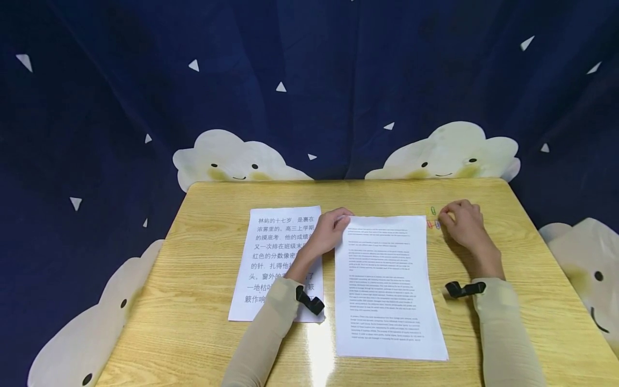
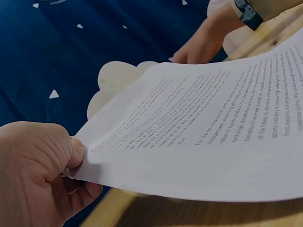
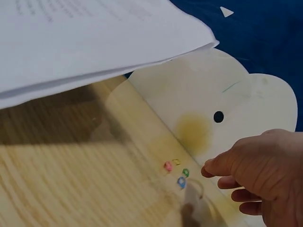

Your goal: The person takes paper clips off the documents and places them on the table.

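My left hand (image 1: pixel 331 232) pinches the top left corner of a stack of white sheets (image 1: pixel 382 290) printed with small English text. In the left wrist view the thumb lies over the corner of the stack (image 2: pixel 189 175), with the fingers beneath. Layered edges show on the stack (image 3: pixel 57 80) in the right wrist view. To its right, my right hand (image 1: pixel 465 223) hovers by several small paper clips, with loosely bent fingers and nothing visible between them. Pink (image 3: pixel 168 166), green (image 3: pixel 185 172) and blue (image 3: pixel 181 182) clips lie close to its thumb tip, plus a yellow clip (image 3: pixel 176 161).
A second white sheet (image 1: pixel 261 258) with large Chinese characters lies on the wooden table (image 1: pixel 193 279), partly under the left forearm. Behind the table's far edge hangs a dark blue curtain (image 1: pixel 319 64) with white triangles and cloud shapes. Black straps circle both wrists.
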A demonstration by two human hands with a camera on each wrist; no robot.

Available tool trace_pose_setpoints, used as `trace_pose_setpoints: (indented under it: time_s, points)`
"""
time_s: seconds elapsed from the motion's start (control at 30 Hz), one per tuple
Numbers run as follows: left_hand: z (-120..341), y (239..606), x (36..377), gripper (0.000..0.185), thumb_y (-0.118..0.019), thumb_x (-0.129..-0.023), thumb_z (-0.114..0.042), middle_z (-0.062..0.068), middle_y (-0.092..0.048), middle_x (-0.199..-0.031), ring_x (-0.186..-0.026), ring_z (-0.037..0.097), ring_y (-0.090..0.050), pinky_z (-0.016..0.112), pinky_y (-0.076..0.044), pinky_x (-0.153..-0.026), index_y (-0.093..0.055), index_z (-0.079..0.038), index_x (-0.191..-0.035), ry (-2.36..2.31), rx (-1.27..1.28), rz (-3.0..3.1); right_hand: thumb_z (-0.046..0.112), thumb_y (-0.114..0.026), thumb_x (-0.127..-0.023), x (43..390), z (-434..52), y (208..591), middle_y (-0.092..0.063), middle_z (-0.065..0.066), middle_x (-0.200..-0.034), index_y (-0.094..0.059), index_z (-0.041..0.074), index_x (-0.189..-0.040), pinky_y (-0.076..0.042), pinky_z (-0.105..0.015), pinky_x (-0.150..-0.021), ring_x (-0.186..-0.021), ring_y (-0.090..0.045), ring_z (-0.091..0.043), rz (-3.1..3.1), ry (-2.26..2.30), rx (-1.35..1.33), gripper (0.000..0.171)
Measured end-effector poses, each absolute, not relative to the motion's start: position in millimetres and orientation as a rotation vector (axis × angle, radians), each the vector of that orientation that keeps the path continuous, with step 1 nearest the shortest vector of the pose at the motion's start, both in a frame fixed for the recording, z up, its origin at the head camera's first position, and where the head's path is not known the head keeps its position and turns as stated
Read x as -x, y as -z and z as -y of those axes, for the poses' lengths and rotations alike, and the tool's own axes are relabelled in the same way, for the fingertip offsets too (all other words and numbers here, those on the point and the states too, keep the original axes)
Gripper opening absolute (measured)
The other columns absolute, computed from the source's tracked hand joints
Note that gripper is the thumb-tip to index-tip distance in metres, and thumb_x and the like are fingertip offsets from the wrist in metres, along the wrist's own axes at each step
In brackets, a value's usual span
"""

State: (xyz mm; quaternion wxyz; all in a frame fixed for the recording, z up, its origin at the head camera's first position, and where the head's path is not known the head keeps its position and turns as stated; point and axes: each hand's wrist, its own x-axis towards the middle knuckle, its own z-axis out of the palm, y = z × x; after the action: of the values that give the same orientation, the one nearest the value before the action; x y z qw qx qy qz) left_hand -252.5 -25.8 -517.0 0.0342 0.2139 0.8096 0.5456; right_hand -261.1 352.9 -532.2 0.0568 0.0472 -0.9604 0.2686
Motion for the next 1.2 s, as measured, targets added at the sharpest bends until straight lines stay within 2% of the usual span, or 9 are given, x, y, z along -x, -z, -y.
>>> trace_pose_setpoints:
  time_s: [0.23,0.43,0.57,0.8,0.93,1.1,1.2]
  points:
    - [26,515,252,0.024,-0.052,-0.11,-0.012,0.01,-0.075,-0.101,-0.086,0.014,-0.066,0.028,-0.051,-0.084,-0.073,-0.004,-0.119,-1.662,-0.633,-2.524,0.017,-0.05,-0.11,257,-350,515,-0.046,-0.037,-0.136,-0.063,-0.009,-0.114,-0.025,-0.069,-0.103,-0.126,-0.034,-0.056,2.847,-0.834,-0.169,0.03]
    - [26,516,251,0.024,-0.053,-0.11,-0.012,0.012,-0.072,-0.092,-0.079,0.015,-0.061,0.029,-0.049,-0.082,-0.072,-0.003,-0.121,-1.656,-0.62,-2.549,0.013,-0.053,-0.109,256,-343,501,-0.05,-0.036,-0.131,-0.064,-0.008,-0.112,-0.027,-0.067,-0.102,-0.123,-0.038,-0.054,2.764,-0.846,-0.237,0.024]
    - [27,521,250,0.023,-0.053,-0.109,-0.011,0.012,-0.073,-0.099,-0.085,0.016,-0.062,0.032,-0.051,-0.088,-0.072,-0.003,-0.119,-1.659,-0.585,-2.559,0.011,-0.054,-0.108,255,-336,494,-0.052,-0.036,-0.127,-0.064,-0.007,-0.109,-0.029,-0.066,-0.1,-0.12,-0.04,-0.054,2.735,-0.844,-0.291,0.02]
    - [25,530,256,0.025,-0.055,-0.108,-0.013,0.021,-0.074,-0.108,-0.103,0.034,-0.07,0.046,-0.053,-0.099,-0.072,0.005,-0.115,-1.604,-0.647,-2.657,0.012,-0.053,-0.109,249,-328,488,-0.052,-0.035,-0.128,-0.065,-0.007,-0.11,-0.03,-0.068,-0.101,-0.124,-0.039,-0.054,2.725,-0.884,-0.291,0.022]
    - [24,526,269,0.027,-0.054,-0.108,-0.013,0.024,-0.073,-0.109,-0.102,0.038,-0.07,0.05,-0.053,-0.099,-0.072,0.006,-0.115,-1.551,-0.645,-2.694,0.013,-0.054,-0.109,248,-327,485,-0.053,-0.035,-0.128,-0.065,-0.007,-0.11,-0.03,-0.068,-0.102,-0.124,-0.04,-0.054,2.716,-0.888,-0.305,0.022]
    - [24,522,282,0.026,-0.053,-0.109,-0.012,0.022,-0.073,-0.115,-0.107,0.034,-0.069,0.047,-0.053,-0.099,-0.071,0.004,-0.119,-1.508,-0.594,-2.666,0.012,-0.055,-0.109,247,-326,485,-0.055,-0.034,-0.127,-0.065,-0.006,-0.109,-0.031,-0.067,-0.101,-0.123,-0.041,-0.053,2.701,-0.902,-0.327,0.021]
    - [24,523,287,0.025,-0.053,-0.109,-0.011,0.022,-0.073,-0.111,-0.102,0.035,-0.068,0.046,-0.053,-0.097,-0.071,0.005,-0.117,-1.489,-0.622,-2.682,0.01,-0.056,-0.108,247,-324,486,-0.057,-0.034,-0.123,-0.066,-0.006,-0.106,-0.031,-0.067,-0.099,-0.121,-0.043,-0.053,2.677,-0.906,-0.363,0.019]
